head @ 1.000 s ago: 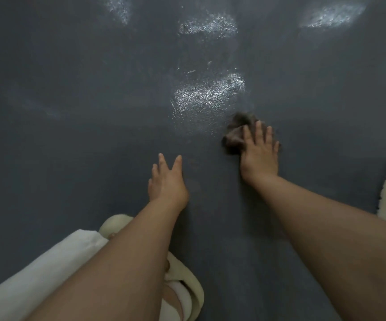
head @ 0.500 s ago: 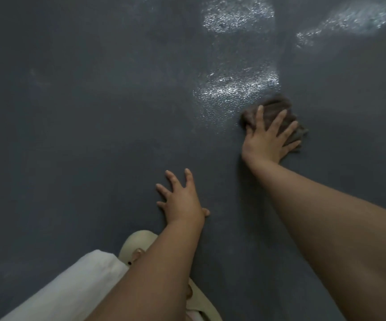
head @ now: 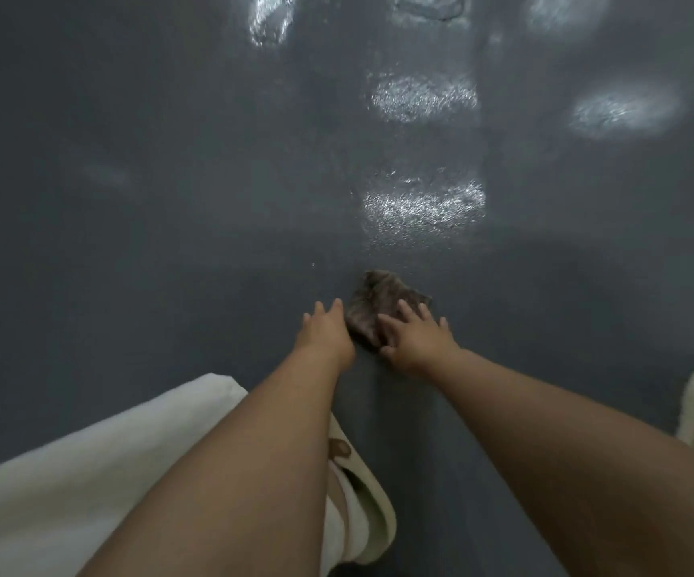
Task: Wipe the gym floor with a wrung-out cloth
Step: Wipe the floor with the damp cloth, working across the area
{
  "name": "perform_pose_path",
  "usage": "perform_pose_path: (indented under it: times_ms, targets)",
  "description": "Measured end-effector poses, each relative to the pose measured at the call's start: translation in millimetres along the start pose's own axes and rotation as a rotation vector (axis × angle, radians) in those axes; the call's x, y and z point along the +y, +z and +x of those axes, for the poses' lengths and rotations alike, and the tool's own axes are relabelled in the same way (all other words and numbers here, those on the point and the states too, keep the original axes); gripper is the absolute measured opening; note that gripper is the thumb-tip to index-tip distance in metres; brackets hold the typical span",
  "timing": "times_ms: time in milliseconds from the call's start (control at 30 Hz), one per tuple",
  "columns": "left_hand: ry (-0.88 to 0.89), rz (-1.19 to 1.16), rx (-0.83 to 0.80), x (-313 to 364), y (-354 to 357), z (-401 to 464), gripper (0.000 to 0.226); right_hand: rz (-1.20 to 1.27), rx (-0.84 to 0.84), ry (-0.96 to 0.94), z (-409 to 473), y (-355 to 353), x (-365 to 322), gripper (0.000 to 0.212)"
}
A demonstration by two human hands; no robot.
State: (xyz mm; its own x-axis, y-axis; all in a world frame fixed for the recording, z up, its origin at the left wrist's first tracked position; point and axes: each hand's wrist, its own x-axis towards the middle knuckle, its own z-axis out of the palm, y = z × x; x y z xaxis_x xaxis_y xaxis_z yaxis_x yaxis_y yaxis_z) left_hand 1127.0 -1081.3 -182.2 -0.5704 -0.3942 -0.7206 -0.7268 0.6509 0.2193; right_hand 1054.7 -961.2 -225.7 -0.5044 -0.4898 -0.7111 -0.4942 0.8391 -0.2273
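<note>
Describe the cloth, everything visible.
The cloth is a small brownish-grey rag, soft and crumpled, bunched into an uneven wad rather than spread flat. It lies on the dark grey floor, just below a shiny patch. The right hand presses on its near right part with straight fingers; the left hand sits at its left edge, contact unclear.

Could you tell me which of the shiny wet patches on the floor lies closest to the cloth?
The wet patch directly beyond the cloth; the other shiny patches lie farther up the floor.
</note>
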Motion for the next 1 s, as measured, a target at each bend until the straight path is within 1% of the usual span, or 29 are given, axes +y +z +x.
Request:
perform_pose_path:
  times_ms: [100,200,267,367,433,467,533,567,733,867,1000]
  targets:
    - [0.073,-0.022,0.044,12.2,2.2,-28.2,0.069,0.115,0.095,0.038,-38.1,-18.1,4.0,0.048]
    - [0.124,-0.036,0.094,17.9,1.0,-58.4,0.067,0.090,0.114,0.017,-83.1,-33.0,0.3,0.040]
    - [0.134,-0.042,0.119,19.1,-0.8,-76.6,0.068,0.074,0.150,0.009,-104.2,-38.9,-4.0,0.037]
    - [0.134,-0.018,0.148,21.7,-4.3,-92.6,0.068,0.123,0.209,0.012,-115.8,-41.1,-12.3,0.036]
    - [0.149,0.000,0.184,23.3,-4.8,-93.6,0.061,0.154,0.234,0.007,-115.1,-41.6,-15.3,0.036]
    - [0.160,0.012,0.203,24.9,-4.9,-91.9,0.054,0.173,0.261,0.002,-112.7,-42.3,-14.7,0.036]
    - [0.167,0.035,0.210,30.2,-4.7,-89.1,0.041,0.230,0.309,0.003,-108.6,-43.5,-11.2,0.036]
    - [0.168,0.046,0.203,33.8,-4.0,-86.8,0.040,0.249,0.318,0.005,-106.8,-43.2,-7.7,0.036]
    - [0.168,0.098,0.182,53.1,-0.2,-66.8,0.047,0.300,0.283,0.046,-93.4,-46.0,8.8,0.033]
    - [0.215,0.161,0.157,67.3,10.6,-46.6,0.054,0.345,0.283,0.124,-73.7,-43.4,20.4,0.029]
    - [0.292,0.162,0.189,70.3,23.4,-22.3,0.047,0.408,0.255,0.173,-46.4,-38.4,18.6,0.030]
